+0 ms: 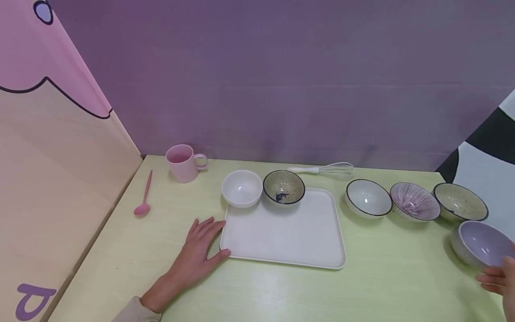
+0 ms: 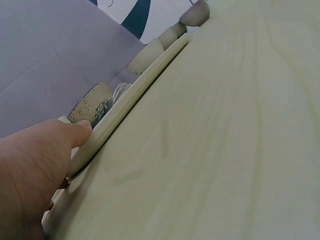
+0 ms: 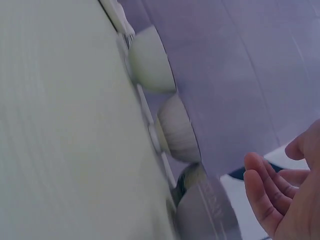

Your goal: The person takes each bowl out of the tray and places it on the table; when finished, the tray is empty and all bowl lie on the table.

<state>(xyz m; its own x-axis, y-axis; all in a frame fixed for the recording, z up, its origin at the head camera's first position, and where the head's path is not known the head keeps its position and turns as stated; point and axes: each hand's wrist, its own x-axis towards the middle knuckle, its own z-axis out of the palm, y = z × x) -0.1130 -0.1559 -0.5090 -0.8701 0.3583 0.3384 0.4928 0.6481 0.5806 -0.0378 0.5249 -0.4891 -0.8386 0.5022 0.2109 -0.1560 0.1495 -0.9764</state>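
Observation:
My left hand (image 1: 196, 256) lies at the near left corner of a white rectangular tray (image 1: 283, 237), its fingers spread and its thumb touching the rim. In the left wrist view the thumb (image 2: 82, 131) rests against the tray's edge. A plain white bowl (image 1: 241, 190) and a speckled brown bowl (image 1: 287, 179) with a dark rim sit side by side at the tray's back left. At the right edge, my right hand (image 1: 500, 278) is beside a purple bowl (image 1: 479, 246). The right wrist view shows its fingers (image 3: 257, 192) loosely bent, with nothing between them and the thumb.
A white bowl with a dark rim (image 1: 368, 199), a purple-streaked bowl (image 1: 414, 203) and a beige bowl (image 1: 462, 201) stand right of the tray. Behind it lies a white whisk (image 1: 334, 170). A pink mug (image 1: 184, 165) and pink spoon (image 1: 143, 203) are at left.

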